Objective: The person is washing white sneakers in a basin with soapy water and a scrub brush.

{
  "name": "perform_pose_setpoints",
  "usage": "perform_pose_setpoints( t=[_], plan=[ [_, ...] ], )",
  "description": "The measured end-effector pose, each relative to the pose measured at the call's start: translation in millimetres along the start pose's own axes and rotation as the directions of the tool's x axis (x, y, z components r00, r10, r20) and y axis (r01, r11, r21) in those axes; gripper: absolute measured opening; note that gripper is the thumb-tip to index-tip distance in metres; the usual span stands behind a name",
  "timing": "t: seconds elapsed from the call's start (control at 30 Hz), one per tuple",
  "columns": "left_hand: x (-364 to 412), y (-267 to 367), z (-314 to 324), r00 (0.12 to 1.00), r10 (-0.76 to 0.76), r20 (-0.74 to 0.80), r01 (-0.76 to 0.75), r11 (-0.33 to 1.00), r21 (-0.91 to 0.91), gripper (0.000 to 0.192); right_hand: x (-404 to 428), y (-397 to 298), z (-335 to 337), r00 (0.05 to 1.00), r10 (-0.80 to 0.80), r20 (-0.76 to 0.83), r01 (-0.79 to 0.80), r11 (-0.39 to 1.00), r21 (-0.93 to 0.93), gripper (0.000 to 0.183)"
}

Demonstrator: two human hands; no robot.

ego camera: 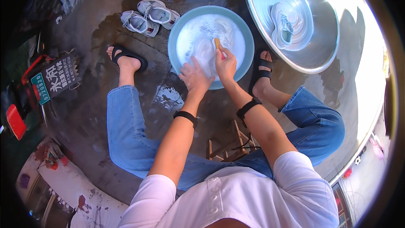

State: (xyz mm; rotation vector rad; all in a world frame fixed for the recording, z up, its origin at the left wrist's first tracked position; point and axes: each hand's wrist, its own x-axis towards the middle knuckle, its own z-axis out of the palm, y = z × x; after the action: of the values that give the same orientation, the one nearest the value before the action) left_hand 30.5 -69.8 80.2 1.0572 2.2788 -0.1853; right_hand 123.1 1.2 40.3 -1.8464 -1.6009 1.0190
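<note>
A blue-green plastic basin (173, 42) of foamy water stands on the floor between my feet. A white shoe (204, 49) lies mostly under the suds, its outline blurred. My left hand (196, 75) grips the near end of this shoe, fingers spread over it at the basin's near side. My right hand (226, 66) is closed around a brush (217, 42) with yellow and red parts; its working end is hidden in the foam beside the shoe. Farther back in the water, a second pale shoe-like shape (225, 30) shows through.
Right of the basin stands a large metal basin (322, 49) holding one white sneaker (280, 27). A pair of light sneakers (150, 17) sits on the wet floor (104, 34), back left. A wooden stool (234, 155) is under me. A vehicle with a plate (41, 88) is at left.
</note>
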Motion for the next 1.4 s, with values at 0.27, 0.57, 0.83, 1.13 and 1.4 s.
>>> perform_pose_setpoints(
  t=[0.27,0.57,0.83,1.13,1.4],
  plan=[
    [-0.5,7.6,-2.4,0.999,0.045,-0.026,-0.046,0.999,-0.023,0.126,44.0,-17.3,-4.1,0.995,-0.058,0.077,0.067,0.99,-0.121,0.031],
    [3.9,-1.5,-9.0,0.999,0.032,-0.02,-0.032,0.999,0.005,0.125,-18.7,4.0,-20.2,0.995,-0.043,0.088,0.04,0.998,0.038,0.03],
    [9.2,-6.5,7.7,0.998,0.052,-0.037,-0.052,0.999,-0.008,0.124,12.9,2.0,-2.5,0.963,-0.226,0.145,0.244,0.961,-0.127,0.035],
    [9.4,10.4,-6.5,0.998,0.058,0.027,-0.056,0.996,-0.067,0.126,40.8,-13.6,11.7,0.95,-0.297,0.095,0.309,0.938,-0.155,0.029],
    [11.1,-5.5,2.0,0.999,0.04,-0.002,-0.04,0.997,0.069,0.13,-5.6,10.6,-22.6,0.832,-0.477,0.284,0.518,0.851,-0.085,0.029]
  ],
)
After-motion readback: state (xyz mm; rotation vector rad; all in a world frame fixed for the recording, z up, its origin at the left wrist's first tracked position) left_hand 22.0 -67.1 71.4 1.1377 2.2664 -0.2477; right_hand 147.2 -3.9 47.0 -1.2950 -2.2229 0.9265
